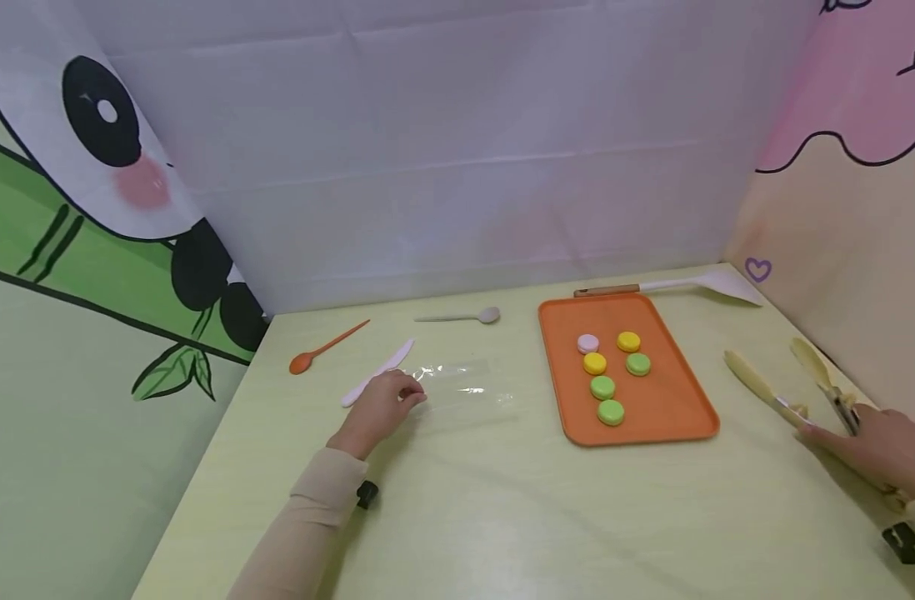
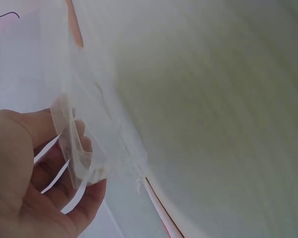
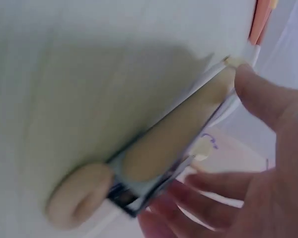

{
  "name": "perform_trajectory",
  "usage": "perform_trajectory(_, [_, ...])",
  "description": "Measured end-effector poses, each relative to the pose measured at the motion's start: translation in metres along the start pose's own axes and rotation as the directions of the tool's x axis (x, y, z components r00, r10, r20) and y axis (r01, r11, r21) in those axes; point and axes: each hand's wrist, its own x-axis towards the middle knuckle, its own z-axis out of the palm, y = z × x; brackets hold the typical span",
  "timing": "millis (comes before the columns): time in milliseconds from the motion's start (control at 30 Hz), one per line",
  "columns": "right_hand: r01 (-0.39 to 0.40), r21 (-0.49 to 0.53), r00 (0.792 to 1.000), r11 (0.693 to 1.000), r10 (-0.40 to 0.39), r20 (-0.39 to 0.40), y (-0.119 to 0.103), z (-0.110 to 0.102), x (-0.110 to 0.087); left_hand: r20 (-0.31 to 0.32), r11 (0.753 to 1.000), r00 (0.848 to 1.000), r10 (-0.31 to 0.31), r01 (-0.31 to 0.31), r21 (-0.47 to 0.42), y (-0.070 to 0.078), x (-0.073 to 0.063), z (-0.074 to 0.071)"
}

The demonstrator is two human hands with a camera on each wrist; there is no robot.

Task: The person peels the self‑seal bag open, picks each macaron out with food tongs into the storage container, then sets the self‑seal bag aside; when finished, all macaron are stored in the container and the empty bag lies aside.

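At the left of the table, my left hand (image 1: 380, 407) pinches the edge of a clear plastic bag (image 1: 465, 393) between thumb and fingers. The see-through film (image 2: 102, 134) hangs from the fingertips in the left wrist view. Over on the right, my right hand (image 1: 891, 446) holds a pair of tongs (image 1: 753, 379) with cream tips, their arms spread apart. Its thumb and fingers lie along both sides of the tongs (image 3: 174, 131) in the right wrist view. Several pink, yellow and green macarons (image 1: 611, 412) lie on an orange tray (image 1: 675, 408) between the hands.
A lilac knife (image 1: 396, 358) lies just beyond my left hand. An orange spoon (image 1: 302, 362) is further left, and a grey spoon (image 1: 489, 315) lies behind the bag. Behind the tray is a white spatula (image 1: 727, 284) with a wooden handle, near the back wall.
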Motion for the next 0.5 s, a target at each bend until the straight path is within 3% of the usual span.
perform_trajectory(67, [-0.05, 0.006, 0.994, 0.999, 0.05, -0.101, -0.009, 0.001, -0.001, 0.001, 1.0, 1.0, 0.0, 0.0, 0.007, -0.001, 0.0, 0.0])
perform_trajectory(133, [-0.102, 0.025, 0.974, 0.994, 0.105, -0.203, -0.02, 0.001, -0.002, 0.003, 1.0, 1.0, 0.004, -0.005, 0.006, -0.002, 0.0, 0.001])
perform_trajectory(233, [-0.142, 0.066, 0.945, 0.988, 0.155, -0.29, -0.04, 0.001, -0.003, 0.002, 1.0, 1.0, 0.006, -0.006, -0.004, -0.003, 0.0, 0.002])
perform_trajectory(333, [-0.037, 0.087, 0.94, 0.996, 0.064, -0.334, -0.059, -0.002, 0.002, -0.002, 1.0, 1.0, 0.011, -0.011, -0.004, -0.003, -0.001, 0.003])
perform_trajectory(400, [0.094, 0.109, 0.923, 0.99, -0.045, -0.382, -0.073, -0.002, 0.01, -0.021, 1.0, 1.0, 0.016, -0.016, 0.005, -0.004, -0.002, 0.003])
perform_trajectory(500, [0.264, 0.121, 0.886, 0.957, -0.191, -0.422, -0.095, -0.004, 0.025, -0.065, 0.999, 0.997, 0.04, -0.038, 0.031, -0.004, -0.001, 0.002])
